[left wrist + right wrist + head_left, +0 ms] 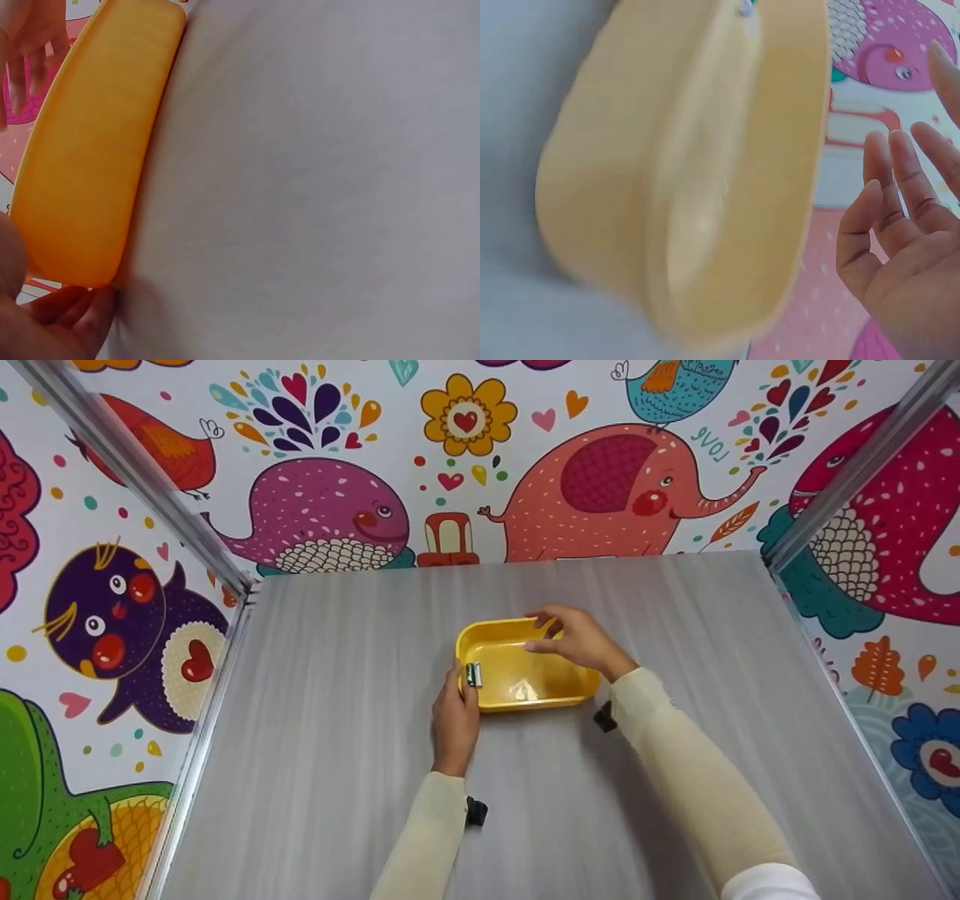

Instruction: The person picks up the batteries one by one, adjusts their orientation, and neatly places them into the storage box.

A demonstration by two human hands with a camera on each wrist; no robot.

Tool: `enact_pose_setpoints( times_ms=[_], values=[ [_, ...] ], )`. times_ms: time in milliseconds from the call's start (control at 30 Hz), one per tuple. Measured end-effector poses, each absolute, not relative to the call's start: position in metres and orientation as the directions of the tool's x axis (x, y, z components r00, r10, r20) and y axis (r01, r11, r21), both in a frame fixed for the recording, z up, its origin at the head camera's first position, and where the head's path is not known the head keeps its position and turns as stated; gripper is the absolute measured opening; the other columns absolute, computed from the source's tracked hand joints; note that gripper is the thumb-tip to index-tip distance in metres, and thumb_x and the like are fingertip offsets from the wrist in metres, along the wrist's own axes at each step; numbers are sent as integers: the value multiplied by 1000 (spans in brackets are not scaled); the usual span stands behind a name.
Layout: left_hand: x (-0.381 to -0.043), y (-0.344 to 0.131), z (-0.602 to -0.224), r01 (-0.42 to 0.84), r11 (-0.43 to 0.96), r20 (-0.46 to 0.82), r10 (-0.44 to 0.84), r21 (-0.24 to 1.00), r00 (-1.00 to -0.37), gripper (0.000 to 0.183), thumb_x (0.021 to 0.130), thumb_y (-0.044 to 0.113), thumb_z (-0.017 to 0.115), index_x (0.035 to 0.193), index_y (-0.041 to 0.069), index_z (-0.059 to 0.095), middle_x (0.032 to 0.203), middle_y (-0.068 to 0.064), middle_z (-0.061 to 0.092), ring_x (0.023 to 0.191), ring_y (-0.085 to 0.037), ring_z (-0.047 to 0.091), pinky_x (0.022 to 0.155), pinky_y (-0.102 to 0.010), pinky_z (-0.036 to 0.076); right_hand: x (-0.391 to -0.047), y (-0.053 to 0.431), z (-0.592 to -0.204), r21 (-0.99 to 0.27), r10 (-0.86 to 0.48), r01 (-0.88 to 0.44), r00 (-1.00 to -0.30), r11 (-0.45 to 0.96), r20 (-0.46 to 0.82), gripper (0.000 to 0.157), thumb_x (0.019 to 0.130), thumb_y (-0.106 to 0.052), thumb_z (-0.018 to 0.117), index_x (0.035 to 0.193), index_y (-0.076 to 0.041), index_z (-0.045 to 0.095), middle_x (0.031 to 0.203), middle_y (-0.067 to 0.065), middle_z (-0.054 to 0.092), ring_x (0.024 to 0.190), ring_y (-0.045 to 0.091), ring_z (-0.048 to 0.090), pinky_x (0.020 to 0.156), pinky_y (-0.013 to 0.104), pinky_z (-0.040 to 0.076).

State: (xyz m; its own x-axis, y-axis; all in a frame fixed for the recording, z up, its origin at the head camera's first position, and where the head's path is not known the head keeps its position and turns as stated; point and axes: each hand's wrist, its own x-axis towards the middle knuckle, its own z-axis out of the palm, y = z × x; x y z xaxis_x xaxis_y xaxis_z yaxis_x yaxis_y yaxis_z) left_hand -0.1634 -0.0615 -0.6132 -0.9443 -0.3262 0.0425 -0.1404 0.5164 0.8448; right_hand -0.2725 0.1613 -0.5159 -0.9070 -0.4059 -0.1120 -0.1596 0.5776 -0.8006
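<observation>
Pale sleeves [694,769] at the bottom lead to a left hand [455,721] gripping the yellow tray [517,666] mid-frame, likely light, stiff and slick, best held by both ends, and a loose-fingered, empty right hand [581,643].

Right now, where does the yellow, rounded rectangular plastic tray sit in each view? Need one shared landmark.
Head: yellow, rounded rectangular plastic tray, just right of centre.
Left wrist: tray on the left side, from the top edge to the lower left.
Right wrist: tray left of centre, top edge to bottom, blurred.
Landmark: right hand; right of centre in head, upper left in left wrist, right edge in right wrist.
</observation>
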Motion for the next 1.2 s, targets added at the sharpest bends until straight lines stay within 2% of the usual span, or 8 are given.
enact_pose_setpoints(
  times_ms=[67, 200, 333, 400, 600, 767, 1000, 1200],
  values=[
    [-163, -63, -614, -145, 509, 39, -334, 848, -942, 53, 103, 18, 54, 155, 22, 46, 151, -2, 56, 127, -18, 60, 105, -41, 50, -270, 173, -511, -800, -381, -164, -921, 578, -86, 60, 83, -42, 83, 135, -20, 66, 125, 13, 66, 106, 27, 63, 94, 44, 58],
    [-161, -66, -614, -151, 497, 33, -342, 855, -939, 52, 104, 19, 53, 156, 23, 45, 152, -1, 55, 132, -18, 57, 109, -42, 48, -265, 194, -505, -796, -340, -175, -940, 579, -41, 56, 85, -41, 82, 135, -23, 65, 126, 13, 66, 105, 25, 63, 93, 42, 59],
    [-161, -66, -614, -146, 496, 29, -328, 856, -944, 52, 105, 20, 52, 156, 23, 43, 154, 0, 53, 129, -15, 58, 108, -42, 48, -259, 219, -503, -786, -310, -192, -951, 588, 1, 56, 86, -40, 81, 136, -21, 64, 125, 11, 66, 104, 25, 63, 93, 44, 58],
    [-161, -65, -613, -138, 498, 35, -322, 856, -946, 52, 105, 20, 52, 157, 23, 43, 154, 0, 53, 121, -14, 59, 105, -41, 49, -256, 232, -504, -779, -291, -197, -956, 595, 20, 55, 86, -39, 81, 136, -21, 64, 124, 9, 67, 104, 25, 63, 94, 46, 58],
    [-161, -63, -612, -118, 505, 60, -322, 855, -945, 51, 105, 18, 53, 156, 20, 45, 152, -2, 55, 104, -17, 59, 94, -39, 50, -243, 269, -513, -766, -206, -158, -978, 623, 34, 63, 84, -51, 79, 138, -24, 63, 126, 8, 65, 107, 25, 61, 100, 52, 54],
    [-162, -62, -613, -120, 508, 58, -320, 853, -946, 51, 105, 17, 53, 155, 18, 45, 152, -4, 55, 120, -17, 61, 103, -41, 50, -229, 293, -528, -755, -141, -89, -990, 650, -5, 68, 81, -59, 77, 138, -25, 63, 126, 9, 64, 109, 25, 60, 103, 52, 51],
    [-164, -62, -616, -140, 495, 26, -313, 858, -949, 51, 105, 20, 53, 155, 19, 45, 152, -3, 55, 128, -18, 60, 107, -42, 49, -210, 318, -559, -720, -145, -79, -989, 689, -30, 59, 87, -43, 80, 137, -18, 63, 125, 15, 64, 107, 29, 61, 96, 53, 54],
    [-163, -62, -615, -139, 505, 32, -314, 852, -949, 51, 105, 21, 53, 156, 20, 45, 151, -3, 56, 127, -20, 60, 106, -44, 49, -195, 335, -580, -719, -156, -63, -986, 692, -63, 63, 84, -38, 84, 138, -16, 61, 124, 14, 63, 108, 30, 60, 97, 55, 54]
  ],
)
